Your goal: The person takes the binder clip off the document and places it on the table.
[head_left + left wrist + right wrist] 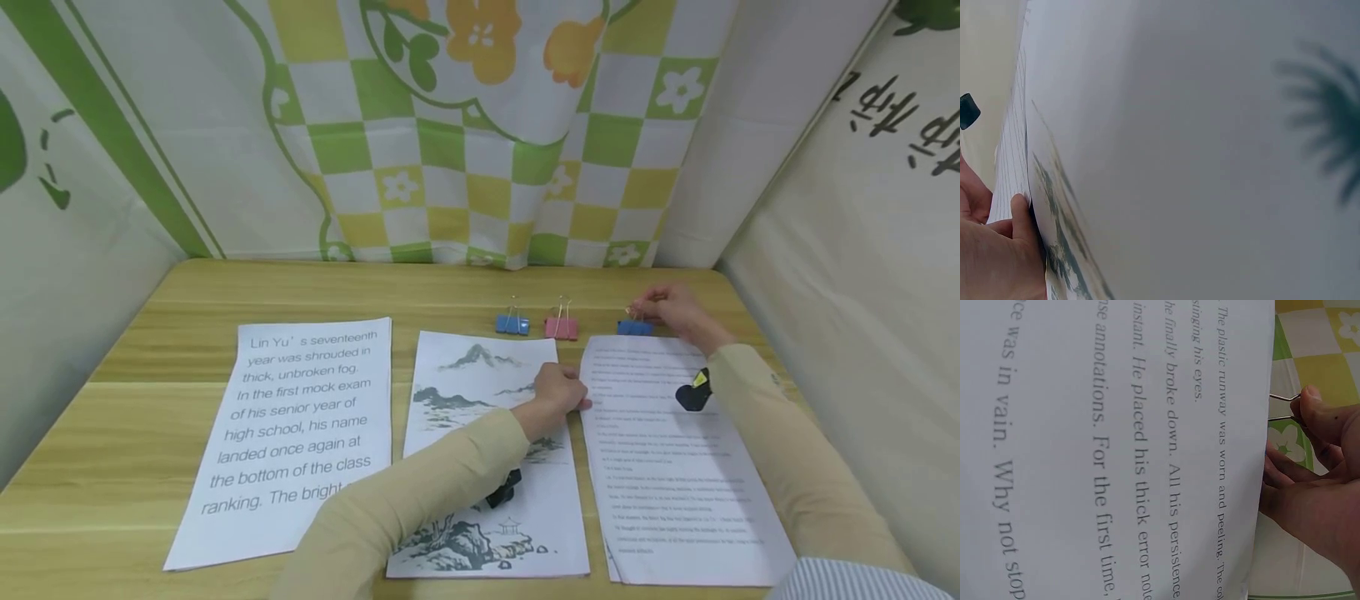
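Observation:
Three lots of paper lie side by side on a wooden table [450,292]. My right hand [663,307] [1310,425] pinches the wire handles of a blue binder clip [634,328] [1282,398] at the top edge of the small-print text stack [675,483] [1116,456] on the right. My left hand [561,392] [997,250], fingers curled, holds that stack's left edge [1010,162] with the thumb, right beside the ink landscape sheet [487,375] [1210,125] in the middle.
A large-print page [300,417] lies at the left. A second blue clip [512,324] and a pink clip [561,327] stand behind the landscape sheet. Patterned cloth [480,125] hangs at the back, and plain cloth walls close both sides.

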A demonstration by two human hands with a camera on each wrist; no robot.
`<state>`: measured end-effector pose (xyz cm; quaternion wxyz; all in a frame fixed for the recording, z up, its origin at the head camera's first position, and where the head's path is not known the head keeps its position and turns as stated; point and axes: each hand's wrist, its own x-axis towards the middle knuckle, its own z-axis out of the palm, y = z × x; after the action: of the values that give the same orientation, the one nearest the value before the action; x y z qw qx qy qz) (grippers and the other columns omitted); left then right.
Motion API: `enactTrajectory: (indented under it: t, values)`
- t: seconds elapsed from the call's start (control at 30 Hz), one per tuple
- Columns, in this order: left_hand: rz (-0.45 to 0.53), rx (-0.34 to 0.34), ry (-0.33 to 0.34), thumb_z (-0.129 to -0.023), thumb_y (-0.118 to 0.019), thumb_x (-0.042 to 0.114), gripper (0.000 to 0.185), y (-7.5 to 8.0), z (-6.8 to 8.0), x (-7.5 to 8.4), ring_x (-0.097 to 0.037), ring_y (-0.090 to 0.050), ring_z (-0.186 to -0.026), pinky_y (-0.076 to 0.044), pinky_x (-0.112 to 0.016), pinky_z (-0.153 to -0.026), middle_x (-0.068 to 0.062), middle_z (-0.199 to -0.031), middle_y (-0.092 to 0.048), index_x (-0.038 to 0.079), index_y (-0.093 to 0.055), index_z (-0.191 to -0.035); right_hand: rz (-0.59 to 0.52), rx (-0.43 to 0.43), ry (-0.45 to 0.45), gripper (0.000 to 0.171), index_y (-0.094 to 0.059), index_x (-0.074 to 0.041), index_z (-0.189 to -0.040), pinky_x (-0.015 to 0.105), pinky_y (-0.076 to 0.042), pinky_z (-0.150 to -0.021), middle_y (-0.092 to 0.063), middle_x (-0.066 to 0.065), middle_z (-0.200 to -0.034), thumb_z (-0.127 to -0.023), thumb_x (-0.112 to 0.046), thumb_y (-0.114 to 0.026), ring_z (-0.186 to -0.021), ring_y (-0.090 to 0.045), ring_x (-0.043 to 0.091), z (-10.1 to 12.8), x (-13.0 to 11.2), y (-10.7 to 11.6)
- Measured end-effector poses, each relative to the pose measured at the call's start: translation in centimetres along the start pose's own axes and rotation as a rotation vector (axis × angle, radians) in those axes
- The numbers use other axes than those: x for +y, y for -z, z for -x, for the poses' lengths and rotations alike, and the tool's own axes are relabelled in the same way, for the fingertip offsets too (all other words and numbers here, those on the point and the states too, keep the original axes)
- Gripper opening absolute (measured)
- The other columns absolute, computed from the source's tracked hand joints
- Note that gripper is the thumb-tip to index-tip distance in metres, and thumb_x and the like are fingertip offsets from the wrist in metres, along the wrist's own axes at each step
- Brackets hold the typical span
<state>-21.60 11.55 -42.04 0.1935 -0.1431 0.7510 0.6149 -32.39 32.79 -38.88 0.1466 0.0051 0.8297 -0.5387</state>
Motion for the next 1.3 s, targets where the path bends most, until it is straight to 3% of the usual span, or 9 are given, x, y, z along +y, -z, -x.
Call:
enactTrajectory:
  t: [0.3, 0.7, 1.03, 1.3]
  values:
    - [0.003, 0.003, 0.000, -0.084, -0.058, -0.004, 0.036, 0.1, 0.0, 0.1, -0.011, -0.066, -0.065, -0.056, -0.019, -0.059, -0.016, -0.111, -0.064, -0.003, -0.060, -0.120, 0.178, 0.053, 0.006, 0.015, -0.056, 0.003, -0.094, 0.016, -0.051, -0.068, -0.064, -0.013, -0.077, -0.094, -0.013, -0.058, -0.073, -0.058, -0.002, -0.4, 0.4, -0.6]
    - [-0.006, 0.007, -0.008, -0.084, -0.059, -0.004, 0.034, 0.1, 0.1, 0.0, -0.011, -0.066, -0.065, -0.055, -0.020, -0.058, -0.015, -0.105, -0.064, -0.003, -0.061, -0.118, 0.158, 0.076, 0.004, 0.014, -0.054, 0.004, -0.095, 0.015, -0.052, -0.068, -0.063, -0.014, -0.077, -0.095, -0.010, -0.055, -0.071, -0.058, -0.005, -0.6, 0.4, -1.0]
    - [-0.003, 0.011, -0.016, -0.084, -0.058, -0.004, 0.032, 0.0, 0.0, -0.1, -0.013, -0.067, -0.066, -0.056, -0.020, -0.059, -0.015, -0.103, -0.065, -0.004, -0.061, -0.117, 0.246, 0.150, -0.010, 0.016, -0.056, 0.002, -0.092, 0.019, -0.049, -0.067, -0.062, -0.011, -0.075, -0.093, -0.014, -0.058, -0.073, -0.056, 0.003, -0.6, 0.1, -1.4]
    - [-0.015, 0.002, -0.036, -0.084, -0.058, -0.004, 0.028, 0.0, 0.0, -0.2, -0.013, -0.067, -0.067, -0.056, -0.020, -0.059, -0.012, -0.092, -0.064, -0.005, -0.063, -0.111, 0.327, 0.184, 0.033, 0.020, -0.058, 0.009, -0.093, 0.015, -0.045, -0.060, -0.065, -0.003, -0.072, -0.092, -0.011, -0.059, -0.067, -0.053, 0.004, -0.8, 0.1, -1.8]
